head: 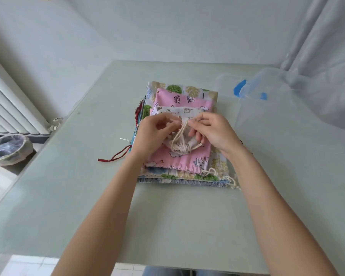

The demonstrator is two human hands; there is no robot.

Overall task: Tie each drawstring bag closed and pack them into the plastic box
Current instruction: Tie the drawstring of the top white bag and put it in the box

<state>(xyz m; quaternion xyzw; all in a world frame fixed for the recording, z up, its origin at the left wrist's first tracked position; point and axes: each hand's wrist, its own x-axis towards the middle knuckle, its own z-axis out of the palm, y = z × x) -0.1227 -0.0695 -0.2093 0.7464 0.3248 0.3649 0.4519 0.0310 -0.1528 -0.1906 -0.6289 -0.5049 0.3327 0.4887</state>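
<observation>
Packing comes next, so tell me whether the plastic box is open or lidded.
Open, it seems: the plastic box shows a bare rim on the table's right side, its blue-latched lid propped behind. Clear plastic blurs the edges.

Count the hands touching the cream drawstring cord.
2: the left hand pinches the cream cord from its left side, the right hand from its right, above the small bag.

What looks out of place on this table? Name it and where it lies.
A red cord trails loose onto the table from the left edge of the bag stack, unlike the cream cords gathered at the front right. A small white scrap lies just above it. Otherwise the stack sits neatly and nothing looks spilled or damaged.
</observation>
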